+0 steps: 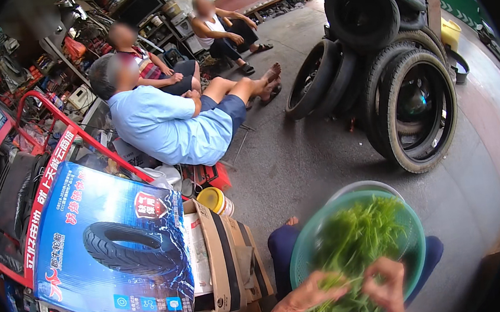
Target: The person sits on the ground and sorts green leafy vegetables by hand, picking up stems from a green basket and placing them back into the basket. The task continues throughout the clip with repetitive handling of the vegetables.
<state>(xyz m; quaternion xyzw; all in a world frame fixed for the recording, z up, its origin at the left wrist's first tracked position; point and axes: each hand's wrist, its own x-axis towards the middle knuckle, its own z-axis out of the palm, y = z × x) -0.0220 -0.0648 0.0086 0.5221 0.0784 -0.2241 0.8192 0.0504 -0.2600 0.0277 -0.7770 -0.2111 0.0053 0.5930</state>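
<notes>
A green plastic colander [416, 230] rests low in front of me between my knees, with a pale basin rim [370, 185] showing behind its far edge. Feathery leafy greens [362, 229] are heaped in it and hang toward its near side. Over the near left rim, my left hand [314, 291] is closed around stems of the greens. Close to its right, my right hand [385, 281] has its fingers bent in a pinch against the same greens. Exactly what the right fingertips grip is partly hidden.
Cardboard boxes [221, 267] and a blue box with a tyre picture [114, 241] stand at my left. Beyond them are a yellow-lidded bucket [212, 200] and a seated person in a light blue shirt [157, 126], with two others behind. Tyres [420, 109] are stacked ahead right.
</notes>
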